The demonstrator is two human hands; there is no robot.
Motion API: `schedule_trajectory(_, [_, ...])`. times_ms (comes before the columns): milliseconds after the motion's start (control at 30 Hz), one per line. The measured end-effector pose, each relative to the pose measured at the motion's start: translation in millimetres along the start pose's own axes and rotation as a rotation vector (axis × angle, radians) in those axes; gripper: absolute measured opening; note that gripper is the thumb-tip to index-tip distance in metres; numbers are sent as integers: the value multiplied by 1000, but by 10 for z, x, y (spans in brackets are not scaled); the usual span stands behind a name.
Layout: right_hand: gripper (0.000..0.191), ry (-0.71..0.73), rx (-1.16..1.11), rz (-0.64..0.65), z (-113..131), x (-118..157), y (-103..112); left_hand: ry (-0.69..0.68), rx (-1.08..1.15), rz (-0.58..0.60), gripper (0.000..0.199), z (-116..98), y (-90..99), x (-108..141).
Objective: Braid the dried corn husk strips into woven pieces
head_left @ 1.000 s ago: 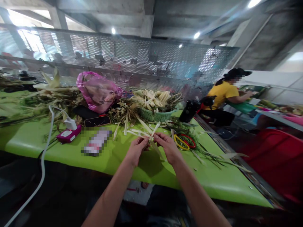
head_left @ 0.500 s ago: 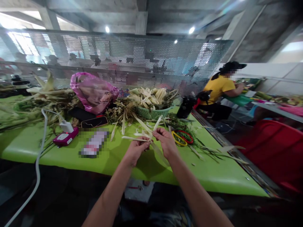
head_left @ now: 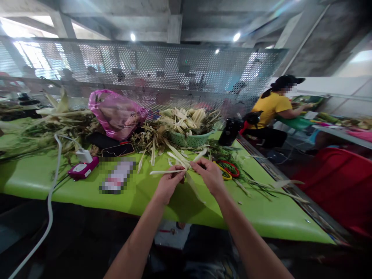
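Several pale dry leaf strips (head_left: 195, 187) cross between my two hands above the green table. My left hand (head_left: 171, 183) pinches them near the crossing, and one strip points left past its fingers. On the other side my right hand (head_left: 207, 173) is closed on the strips too, thumb against fingertips, with a folded end standing up behind it. The hands are close together. Just beyond them sits a green basket (head_left: 190, 140) heaped with pale folded strips. Scissors with red and yellow handles (head_left: 231, 169) lie right of my right hand, partly hidden by it.
The green table (head_left: 116, 203) also bears a phone (head_left: 117, 176), a dark phone (head_left: 117, 150), a purple socket block (head_left: 83, 169) with a white cable, a pink bag (head_left: 116, 116), dried plants and a black bottle (head_left: 229, 131). A person in yellow (head_left: 271, 108) sits at right, behind a red chair (head_left: 337, 186).
My right hand has moved slightly right and down, now covering more of the scissors. The folded strip end leans further right. The view has shifted a little.
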State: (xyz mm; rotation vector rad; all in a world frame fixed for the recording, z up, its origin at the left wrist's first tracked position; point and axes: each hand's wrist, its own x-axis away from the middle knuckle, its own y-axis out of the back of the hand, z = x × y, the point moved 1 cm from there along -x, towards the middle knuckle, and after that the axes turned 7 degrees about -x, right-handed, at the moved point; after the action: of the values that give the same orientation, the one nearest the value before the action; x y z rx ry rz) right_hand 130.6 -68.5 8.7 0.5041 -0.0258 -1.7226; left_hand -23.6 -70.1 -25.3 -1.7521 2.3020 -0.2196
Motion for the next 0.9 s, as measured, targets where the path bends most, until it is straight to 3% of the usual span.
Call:
schedule_trajectory(67, [33, 105, 148, -30, 88, 4, 51, -17, -39, -27, 27, 23, 10, -21])
schedule_trajectory(200, [17, 273, 329, 141, 265, -48, 29, -43, -84, -1, 25, 70, 21, -49])
schedule_trajectory(300, [11, 248, 341, 231, 280, -137, -28, -34, -74, -4, 28, 70, 15, -42])
schedule_trajectory(600, [14, 4, -129, 398, 194, -182, -207, 25, -12, -123, 27, 33, 2, -18])
schedule_trajectory(767, [14, 74, -75, 426, 167, -162, -248, -18, -28, -89, 26, 130, 31, -56])
schedule_trajectory(900, [17, 129, -47, 371, 140, -177, -206, 40, -1, -121, 25, 111, 31, -51])
